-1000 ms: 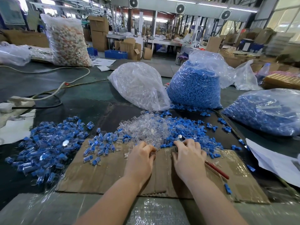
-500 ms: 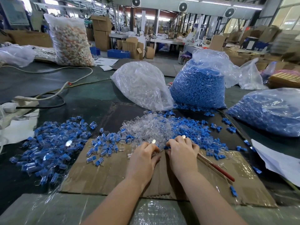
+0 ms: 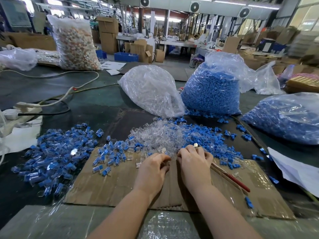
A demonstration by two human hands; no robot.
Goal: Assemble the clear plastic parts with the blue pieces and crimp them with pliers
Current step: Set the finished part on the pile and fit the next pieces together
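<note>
Clear parts [image 3: 156, 138] lie heaped mid-cardboard beside blue pieces [image 3: 205, 138]. Left hand [image 3: 151, 167] pinches one; right hand [image 3: 194, 162] grips pliers [image 3: 229, 177]. Step seems fitting; crimping likely follows.

Lighting: bright, even daylight from tall windows [image 3: 309, 16] at the far right and far left, washed out to white; strip lights [image 3: 224, 3] along the ceiling add to it. Shadows: soft and short, a faint one under each hand on the cardboard [image 3: 107, 185]. Glare: white highlights on the clear bag [image 3: 151, 90], on the blue bags [image 3: 284, 116], and on the plastic film [image 3: 155, 225] at the near edge. Focus: the middle of the table sharp; the boxes [image 3: 303, 49] at far right smeared by blur. Distortion: wide-angle bending, the ceiling beam curved and the table edges bowed outward.
</note>
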